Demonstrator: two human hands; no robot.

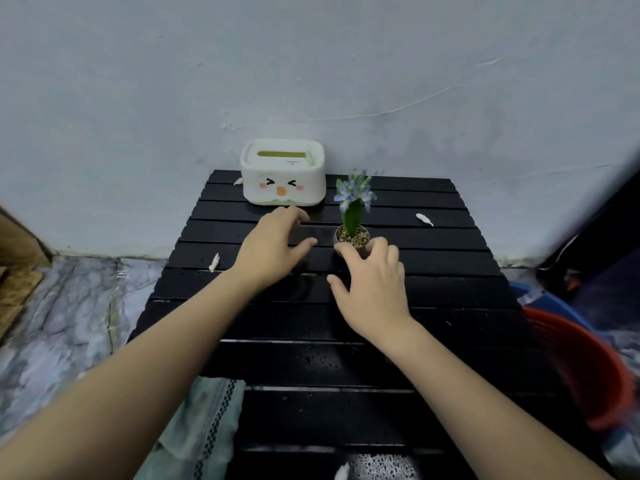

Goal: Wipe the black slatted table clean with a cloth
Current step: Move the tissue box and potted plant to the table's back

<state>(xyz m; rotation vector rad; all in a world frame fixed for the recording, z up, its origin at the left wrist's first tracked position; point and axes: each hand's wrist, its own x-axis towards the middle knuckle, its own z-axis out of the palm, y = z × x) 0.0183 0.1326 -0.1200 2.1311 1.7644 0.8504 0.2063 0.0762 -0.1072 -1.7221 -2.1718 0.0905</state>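
Cloth point(202, 424) is hanging off the tabletop's point(433, 289) near left corner, behind both wrists, its length running toward us. We are reaching the right hand point(372, 285), fingers spread, against the small flower pot point(351, 237), while the left hand point(273, 244) (relaxed, holding nothing) is lying nearer the cloth.

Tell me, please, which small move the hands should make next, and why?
Probably the right hand should close its fingers round the small potted blue-flowered plant and lift it aside. The plant and the white face-printed tissue box stand on the black slatted table, and the green cloth lies unheld.
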